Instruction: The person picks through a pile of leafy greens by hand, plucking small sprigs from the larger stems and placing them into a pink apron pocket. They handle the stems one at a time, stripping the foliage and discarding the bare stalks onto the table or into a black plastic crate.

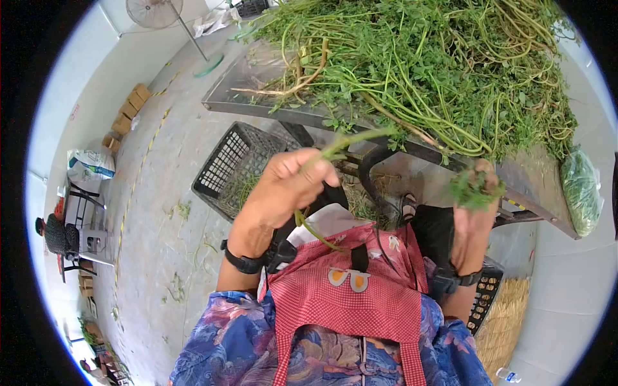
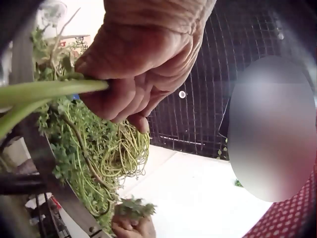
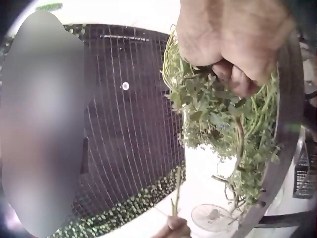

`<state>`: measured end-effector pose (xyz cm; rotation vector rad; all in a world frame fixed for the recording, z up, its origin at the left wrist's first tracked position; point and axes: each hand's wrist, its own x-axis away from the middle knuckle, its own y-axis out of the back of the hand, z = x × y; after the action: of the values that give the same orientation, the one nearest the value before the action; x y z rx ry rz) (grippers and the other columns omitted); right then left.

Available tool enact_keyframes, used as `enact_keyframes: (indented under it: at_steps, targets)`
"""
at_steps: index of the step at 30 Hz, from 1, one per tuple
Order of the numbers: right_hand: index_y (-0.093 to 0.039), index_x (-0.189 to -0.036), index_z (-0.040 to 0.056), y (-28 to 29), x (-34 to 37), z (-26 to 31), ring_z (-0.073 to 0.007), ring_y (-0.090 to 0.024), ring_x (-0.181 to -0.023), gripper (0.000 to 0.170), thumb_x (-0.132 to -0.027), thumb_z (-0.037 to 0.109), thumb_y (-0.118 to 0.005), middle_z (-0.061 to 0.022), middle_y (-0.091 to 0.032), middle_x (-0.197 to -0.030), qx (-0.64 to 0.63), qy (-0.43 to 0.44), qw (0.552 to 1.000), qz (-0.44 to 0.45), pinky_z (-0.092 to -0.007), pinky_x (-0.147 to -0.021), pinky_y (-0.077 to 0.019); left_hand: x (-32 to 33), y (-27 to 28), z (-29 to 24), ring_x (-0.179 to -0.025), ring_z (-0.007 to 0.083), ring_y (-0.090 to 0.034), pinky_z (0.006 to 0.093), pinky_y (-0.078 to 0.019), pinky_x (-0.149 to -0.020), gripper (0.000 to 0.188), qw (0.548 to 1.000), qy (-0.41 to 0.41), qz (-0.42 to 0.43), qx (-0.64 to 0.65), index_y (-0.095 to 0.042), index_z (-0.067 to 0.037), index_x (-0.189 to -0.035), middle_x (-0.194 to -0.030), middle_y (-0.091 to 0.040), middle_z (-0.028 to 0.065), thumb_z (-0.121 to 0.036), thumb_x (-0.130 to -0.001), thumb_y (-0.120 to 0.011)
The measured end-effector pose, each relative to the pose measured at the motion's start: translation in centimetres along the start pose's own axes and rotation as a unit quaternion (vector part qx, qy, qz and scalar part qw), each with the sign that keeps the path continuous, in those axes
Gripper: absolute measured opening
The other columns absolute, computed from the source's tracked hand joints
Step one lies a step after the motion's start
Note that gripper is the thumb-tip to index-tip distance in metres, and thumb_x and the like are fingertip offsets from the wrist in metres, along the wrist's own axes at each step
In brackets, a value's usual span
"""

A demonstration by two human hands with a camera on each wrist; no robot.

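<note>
My left hand (image 1: 283, 186) pinches a green stem (image 1: 360, 137) between thumb and fingers, in front of the table edge. One length of it points toward the table, and a thinner piece hangs below the hand over the apron. The left wrist view shows the stem forked outside the fingers. Off to the right, my right hand (image 1: 474, 222) grips a small tuft of leafy sprigs (image 1: 476, 190), its fingers partly hidden by leaves. Beyond both hands a large heap of leafy green stems (image 1: 412, 71) covers much of the metal-edged table (image 1: 241, 80).
A black plastic crate (image 1: 222, 161) with plant scraps stands under the table's left side; another crate (image 1: 488, 293) is at lower right. A plastic bag of greens (image 1: 581, 190) lies at the table's right end. A fan (image 1: 154, 11), cardboard boxes (image 1: 122, 124) and a seated person (image 1: 63, 235) are farther left.
</note>
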<state>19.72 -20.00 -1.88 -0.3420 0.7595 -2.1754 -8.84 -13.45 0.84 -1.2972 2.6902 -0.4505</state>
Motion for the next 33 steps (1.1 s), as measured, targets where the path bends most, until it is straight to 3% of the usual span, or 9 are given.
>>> enact_keyframes:
  at_steps: [3,7,10,12,15,20,23,26,33]
  targets:
    - [-0.042,-0.08,0.0092,1.4,-0.5,0.7,-0.0131,-0.042,-0.062,0.023,-0.094,0.029,-0.044,-0.003,-0.039,-0.073,-0.121,-0.076,0.966,0.217,-0.0238,-0.053,-0.0394,-0.1,2.8,-0.9,-0.042,0.0019,-0.025,0.0194,-0.0175,-0.038,0.027,0.992,-0.026,-0.121,0.01,-0.057,-0.004,-0.078,-0.052,-0.032,-0.0093,-0.027,-0.091,-0.053]
    - [-0.035,-0.076,0.011,1.3,0.0,-0.5,-0.0121,-0.035,-0.059,0.032,-0.096,0.035,-0.039,-0.0018,-0.033,-0.07,-0.112,-0.118,0.976,0.146,-0.0241,-0.05,-0.0359,-0.3,8.7,-0.8,-0.041,0.0019,-0.023,0.0193,-0.0177,-0.039,0.03,0.943,-0.095,-0.272,-0.168,-0.057,-0.005,-0.08,-0.051,-0.032,-0.0102,-0.031,-0.092,-0.05]
    - [-0.034,-0.074,0.0112,-0.1,0.8,-0.1,-0.012,-0.033,-0.058,0.033,-0.096,0.036,-0.039,-0.0013,-0.031,-0.069,-0.065,-0.071,0.994,0.043,-0.0242,-0.05,-0.0354,-0.4,15.7,1.5,-0.06,0.013,-0.051,0.0266,-0.0393,-0.057,0.03,0.847,-0.09,-0.373,-0.368,-0.061,-0.003,-0.089,-0.068,-0.056,0.0002,-0.031,-0.09,-0.053]
    - [-0.035,-0.074,0.0115,1.6,0.2,-0.2,-0.012,-0.034,-0.06,0.033,-0.096,0.035,-0.04,-0.001,-0.031,-0.07,-0.095,-0.092,0.984,0.121,-0.0241,-0.051,-0.0362,-0.6,17.3,2.4,-0.089,0.0251,-0.057,0.0372,-0.0414,-0.075,0.03,0.464,-0.067,-0.458,-0.755,-0.06,-0.004,-0.099,-0.096,-0.062,0.0072,-0.03,-0.084,-0.058]
    - [-0.038,-0.078,0.0123,1.8,0.1,-0.6,-0.0109,-0.038,-0.066,0.028,-0.095,0.034,-0.043,0.001,-0.035,-0.07,-0.134,-0.076,0.968,0.198,-0.0228,-0.053,-0.0396,-1.0,14.5,0.9,-0.1,0.0295,-0.055,0.0417,-0.0398,-0.08,0.033,0.529,-0.145,-0.479,-0.685,-0.059,-0.006,-0.102,-0.108,-0.058,0.0107,-0.028,-0.078,-0.064]
    - [-0.05,-0.087,0.0103,1.1,0.9,-0.7,-0.0119,-0.05,-0.065,0.017,-0.089,0.026,-0.056,-0.0005,-0.049,-0.076,-0.023,-0.102,0.991,0.084,-0.0256,-0.055,-0.0464,-4.1,8.2,0.1,-0.09,0.0258,-0.058,0.0365,-0.0418,-0.078,0.025,0.615,-0.267,-0.416,-0.615,-0.061,-0.007,-0.099,-0.098,-0.06,0.0108,-0.019,-0.077,-0.065]
    - [-0.055,-0.09,0.0087,1.2,0.7,-0.3,-0.0129,-0.055,-0.064,0.015,-0.086,0.021,-0.061,-0.0018,-0.054,-0.078,0.038,-0.074,0.994,0.075,-0.0273,-0.054,-0.0493,-5.6,5.1,0.8,-0.072,0.0091,-0.053,0.022,-0.0417,-0.064,0.016,0.759,-0.31,-0.324,-0.472,-0.064,-0.005,-0.096,-0.084,-0.061,0.0019,-0.015,-0.084,-0.062]
    - [-0.059,-0.088,0.0061,1.6,0.7,-0.6,-0.0113,-0.054,-0.067,0.014,-0.085,0.019,-0.063,-0.001,-0.055,-0.079,0.08,-0.052,0.994,0.055,-0.0258,-0.056,-0.0477,-7.0,1.5,1.7,-0.067,0.0063,-0.048,0.0198,-0.0395,-0.06,0.014,0.815,-0.286,-0.28,-0.419,-0.064,-0.005,-0.095,-0.08,-0.059,0.0002,-0.013,-0.085,-0.061]
    - [-0.061,-0.088,0.0015,3.0,-0.1,0.5,-0.0096,-0.053,-0.072,0.013,-0.083,0.013,-0.065,-0.0022,-0.059,-0.086,0.137,0.032,0.99,-0.033,-0.0234,-0.065,-0.0446,-8.2,-2.7,3.2,-0.059,0.0056,-0.044,0.0197,-0.035,-0.053,0.014,0.844,-0.285,-0.198,-0.409,-0.065,-0.001,-0.092,-0.07,-0.053,0.0,-0.013,-0.085,-0.061]
